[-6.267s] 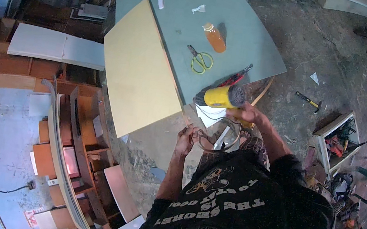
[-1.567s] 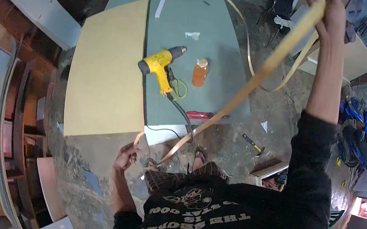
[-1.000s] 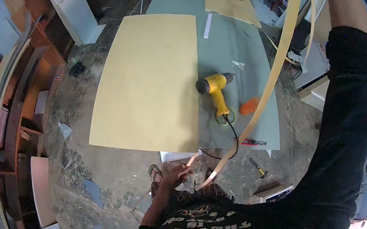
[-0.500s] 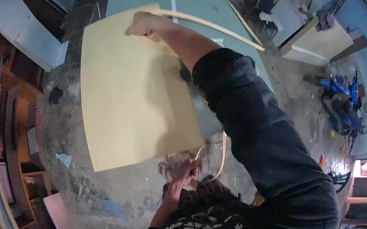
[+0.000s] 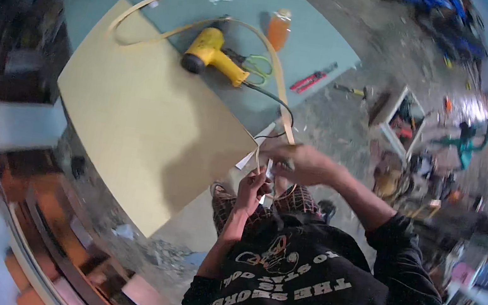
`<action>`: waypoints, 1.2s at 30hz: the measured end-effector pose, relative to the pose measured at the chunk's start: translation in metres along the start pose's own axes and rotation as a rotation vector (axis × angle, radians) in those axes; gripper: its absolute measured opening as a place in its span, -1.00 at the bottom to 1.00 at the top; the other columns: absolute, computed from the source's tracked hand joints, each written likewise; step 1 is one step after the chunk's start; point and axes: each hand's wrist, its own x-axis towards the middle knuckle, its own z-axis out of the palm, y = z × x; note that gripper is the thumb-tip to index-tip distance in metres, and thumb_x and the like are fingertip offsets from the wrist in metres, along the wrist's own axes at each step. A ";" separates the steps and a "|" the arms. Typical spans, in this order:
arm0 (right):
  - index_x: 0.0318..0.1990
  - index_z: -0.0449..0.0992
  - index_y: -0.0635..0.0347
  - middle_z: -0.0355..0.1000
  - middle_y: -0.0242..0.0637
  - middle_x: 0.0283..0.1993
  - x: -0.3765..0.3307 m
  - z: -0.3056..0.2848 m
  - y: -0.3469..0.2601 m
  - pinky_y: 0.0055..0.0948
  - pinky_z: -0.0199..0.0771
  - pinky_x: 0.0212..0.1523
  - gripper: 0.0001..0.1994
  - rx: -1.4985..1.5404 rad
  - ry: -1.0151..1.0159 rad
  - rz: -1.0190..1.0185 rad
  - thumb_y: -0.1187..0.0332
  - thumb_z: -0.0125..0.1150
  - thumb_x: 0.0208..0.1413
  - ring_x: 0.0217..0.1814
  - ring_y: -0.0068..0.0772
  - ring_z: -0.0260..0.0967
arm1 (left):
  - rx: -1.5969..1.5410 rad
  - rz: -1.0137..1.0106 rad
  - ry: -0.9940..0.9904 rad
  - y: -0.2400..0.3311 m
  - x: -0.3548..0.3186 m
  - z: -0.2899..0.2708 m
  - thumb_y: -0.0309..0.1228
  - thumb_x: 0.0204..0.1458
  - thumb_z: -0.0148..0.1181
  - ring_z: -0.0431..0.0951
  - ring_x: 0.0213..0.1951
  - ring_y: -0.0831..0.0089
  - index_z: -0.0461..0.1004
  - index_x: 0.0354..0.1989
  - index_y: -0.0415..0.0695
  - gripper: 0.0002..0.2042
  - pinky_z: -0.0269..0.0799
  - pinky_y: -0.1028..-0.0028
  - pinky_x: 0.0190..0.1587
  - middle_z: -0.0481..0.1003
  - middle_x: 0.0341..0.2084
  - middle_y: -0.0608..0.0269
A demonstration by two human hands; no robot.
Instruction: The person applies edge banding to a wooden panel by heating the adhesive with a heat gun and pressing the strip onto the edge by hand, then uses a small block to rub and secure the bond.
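Observation:
A large pale cream board (image 5: 128,115) lies on a grey-green table. Close to its near right corner, my left hand (image 5: 252,191) is closed, pinching a narrow cream edge-banding strip (image 5: 281,72). That strip loops over the table and board, then runs down toward my hands. My right hand (image 5: 301,163) is right beside the left one, at the board's corner and over the strip. Motion smears its fingers, so I cannot make out whether they grip anything.
On the grey-green table (image 5: 331,45) lie a yellow heat gun (image 5: 213,57) with a dark cord, green-handled scissors (image 5: 258,68), a red cutter (image 5: 312,81) and a bottle of orange liquid (image 5: 279,29). A tool box (image 5: 399,121) stands on the floor to the right. Wooden shelving (image 5: 52,237) is at left.
My right hand has come from the board's far edge back to its near right corner, beside my left hand. The view has turned, bringing the heat gun and other table tools into sight.

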 end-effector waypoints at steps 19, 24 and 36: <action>-0.37 0.56 0.09 0.47 -0.26 -0.36 -0.067 0.162 -0.042 -0.32 0.23 0.12 -0.76 -0.554 0.449 0.589 0.16 0.07 0.06 -0.17 -0.29 0.46 | 1.042 -0.097 -0.702 0.126 -0.014 -0.046 -0.41 -0.02 0.37 0.35 0.19 0.21 0.03 0.35 -0.29 -0.21 0.27 0.23 0.20 0.31 0.19 -0.05; -0.44 0.56 0.07 0.43 -0.31 -0.35 -0.084 0.154 -0.026 -0.27 0.20 0.18 -0.76 -0.571 0.527 0.572 0.16 0.07 0.07 -0.15 -0.33 0.42 | 1.805 0.813 -0.817 0.190 0.048 0.011 -0.31 -0.10 0.37 0.44 0.11 0.12 0.36 0.17 -0.23 -0.39 0.29 0.20 0.19 0.44 0.08 -0.01; -0.51 0.56 0.05 0.40 -0.43 -0.38 -0.091 0.198 0.003 -0.43 0.26 0.13 -0.91 -0.595 0.694 0.380 0.33 0.14 -0.15 -0.14 -0.43 0.40 | 2.277 0.444 -1.406 0.199 0.124 0.068 -0.12 -0.13 0.40 0.52 -0.01 0.11 0.45 0.03 -0.16 -0.44 0.42 0.24 0.04 0.52 -0.06 0.05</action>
